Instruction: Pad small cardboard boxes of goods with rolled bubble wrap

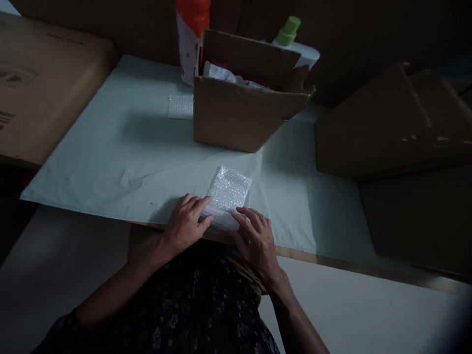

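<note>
A piece of clear bubble wrap [229, 189] lies near the front edge of the cloth-covered table, its lower part folded. At its left lower edge, my left hand [186, 219] grips it with thumb and fingers. My right hand [258, 236] holds the lower right edge, fingers bent over it and thumb below. Whether anything is inside the wrap I cannot tell.
Beyond my hands stands an open cardboard box [236, 115] with packets inside. Another bubble wrap piece [180, 107] lies beside it. Behind are an orange-topped bottle [186, 54] and a green-capped bottle [288, 32]. Large cartons flank the table, left [47, 88] and right [368, 128].
</note>
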`<action>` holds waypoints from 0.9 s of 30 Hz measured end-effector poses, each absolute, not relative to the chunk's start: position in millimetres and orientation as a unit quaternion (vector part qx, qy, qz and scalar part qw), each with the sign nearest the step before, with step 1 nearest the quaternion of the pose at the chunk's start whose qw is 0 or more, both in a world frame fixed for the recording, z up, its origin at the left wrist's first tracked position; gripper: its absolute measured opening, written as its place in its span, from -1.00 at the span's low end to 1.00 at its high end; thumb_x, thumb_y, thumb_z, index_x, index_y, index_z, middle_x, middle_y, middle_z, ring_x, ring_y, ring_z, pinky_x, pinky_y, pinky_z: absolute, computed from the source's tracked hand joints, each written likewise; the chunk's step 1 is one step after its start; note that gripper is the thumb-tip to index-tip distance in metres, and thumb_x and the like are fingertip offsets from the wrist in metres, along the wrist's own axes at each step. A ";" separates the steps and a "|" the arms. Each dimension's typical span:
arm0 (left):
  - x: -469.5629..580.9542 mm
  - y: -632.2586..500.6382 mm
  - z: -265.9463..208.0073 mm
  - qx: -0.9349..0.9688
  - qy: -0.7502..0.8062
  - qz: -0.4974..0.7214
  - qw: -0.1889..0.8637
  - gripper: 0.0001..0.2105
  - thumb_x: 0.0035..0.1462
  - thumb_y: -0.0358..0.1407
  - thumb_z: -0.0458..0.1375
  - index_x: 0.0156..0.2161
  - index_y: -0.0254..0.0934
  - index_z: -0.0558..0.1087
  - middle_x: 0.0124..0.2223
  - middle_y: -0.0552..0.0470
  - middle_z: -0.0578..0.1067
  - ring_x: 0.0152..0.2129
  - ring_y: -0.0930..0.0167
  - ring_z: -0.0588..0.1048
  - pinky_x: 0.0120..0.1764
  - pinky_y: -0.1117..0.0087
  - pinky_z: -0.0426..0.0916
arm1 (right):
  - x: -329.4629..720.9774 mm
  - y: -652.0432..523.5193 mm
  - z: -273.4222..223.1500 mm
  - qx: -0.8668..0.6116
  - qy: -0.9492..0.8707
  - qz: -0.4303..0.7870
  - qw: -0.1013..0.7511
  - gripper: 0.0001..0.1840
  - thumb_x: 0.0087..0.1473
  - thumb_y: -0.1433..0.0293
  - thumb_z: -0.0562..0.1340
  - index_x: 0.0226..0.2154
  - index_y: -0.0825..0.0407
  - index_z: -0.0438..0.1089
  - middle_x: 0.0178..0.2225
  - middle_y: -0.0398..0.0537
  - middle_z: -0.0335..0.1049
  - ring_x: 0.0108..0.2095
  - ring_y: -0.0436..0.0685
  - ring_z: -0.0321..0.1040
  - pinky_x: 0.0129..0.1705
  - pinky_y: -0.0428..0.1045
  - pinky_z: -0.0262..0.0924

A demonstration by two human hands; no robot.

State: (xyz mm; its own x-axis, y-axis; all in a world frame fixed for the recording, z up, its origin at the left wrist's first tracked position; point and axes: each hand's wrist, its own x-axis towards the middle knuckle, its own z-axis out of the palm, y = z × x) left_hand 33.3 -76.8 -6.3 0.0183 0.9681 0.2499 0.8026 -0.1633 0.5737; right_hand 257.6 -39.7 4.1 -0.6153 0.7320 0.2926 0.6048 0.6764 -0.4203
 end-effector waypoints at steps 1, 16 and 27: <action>34.2 -73.0 -6.8 0.702 0.634 0.296 0.132 -0.67 0.28 -0.31 0.20 0.13 -0.25 0.44 -0.05 -0.12 0.58 -0.08 0.21 0.51 0.03 0.10 0.46 | 256.8 -40.6 1.7 -0.373 -0.893 0.128 0.217 -0.61 0.27 0.34 0.26 0.14 -0.06 0.40 0.14 0.11 0.47 0.14 0.34 0.35 0.05 0.24 0.27; 34.2 -48.7 -9.5 0.700 0.636 0.294 0.136 -0.74 0.28 -0.31 0.15 0.04 -0.28 0.50 -0.15 -0.11 0.61 -0.14 0.21 0.51 0.01 0.09 0.45 | 255.0 -39.4 -8.3 -0.427 -0.859 0.106 0.262 -0.59 0.28 0.33 0.25 0.16 -0.07 0.37 0.20 0.14 0.39 0.16 0.35 0.33 0.10 0.27 0.25; 57.6 -76.0 3.5 0.241 0.499 0.552 0.624 -0.52 0.04 -0.19 0.36 0.06 -0.32 0.50 0.00 -0.15 0.60 -0.05 0.25 0.55 0.08 0.21 0.41 | 246.4 -20.5 -2.8 -0.470 -0.743 0.376 0.293 -0.70 0.31 0.18 0.22 -0.01 -0.07 0.51 -0.10 0.00 0.59 -0.12 0.20 0.50 -0.03 0.11 0.39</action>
State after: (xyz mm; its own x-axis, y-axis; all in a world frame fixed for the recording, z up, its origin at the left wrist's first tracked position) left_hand 57.6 -76.0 3.5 -0.1064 0.9281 -0.3569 -0.4478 0.2757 0.8506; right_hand 246.4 -20.5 -2.8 -0.3874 0.9183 0.0817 0.4779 0.2758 -0.8340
